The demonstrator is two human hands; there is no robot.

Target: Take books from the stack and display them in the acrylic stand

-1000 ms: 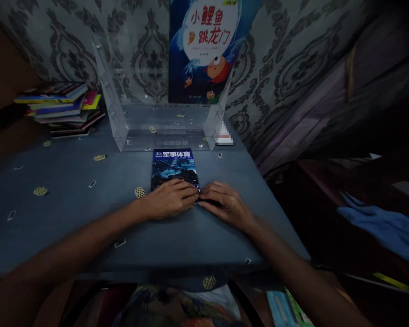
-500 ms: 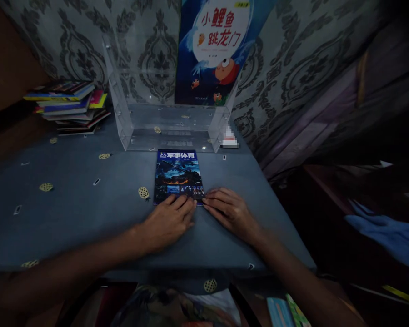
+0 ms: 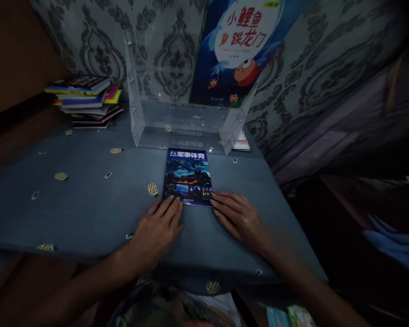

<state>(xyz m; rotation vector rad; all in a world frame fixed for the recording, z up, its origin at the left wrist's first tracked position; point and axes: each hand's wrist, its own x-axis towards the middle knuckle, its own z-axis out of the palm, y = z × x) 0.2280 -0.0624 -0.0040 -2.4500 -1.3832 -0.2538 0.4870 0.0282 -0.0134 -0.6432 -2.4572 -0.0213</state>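
Observation:
A dark blue book [image 3: 187, 175] with a tank on its cover lies flat on the cloth-covered table, in front of a clear acrylic rack. My left hand [image 3: 162, 227] rests at its lower left corner, fingers stretched out over the edge of the cover. At the lower right corner, my right hand [image 3: 240, 218] touches the book with its fingertips, fingers extended and close together. Neither hand grips the book. Behind it stands the clear rack [image 3: 182, 138], holding a large blue picture book [image 3: 221, 86] with orange fish on its cover, leaning upright at the right.
A stack of books [image 3: 88, 102] sits at the back left of the table [image 3: 98, 213]. Beside the rack's right foot is a small blurred-out white object [image 3: 241, 141]. Blue cloth [image 3: 391, 245] lies off to the right, and colourful books [image 3: 298, 315] show below the table's front edge.
My left hand has slid left along the book's lower edge, uncovering the bottom of the cover. My right hand stays at the right corner. The whole view has shifted, moving things rightward.

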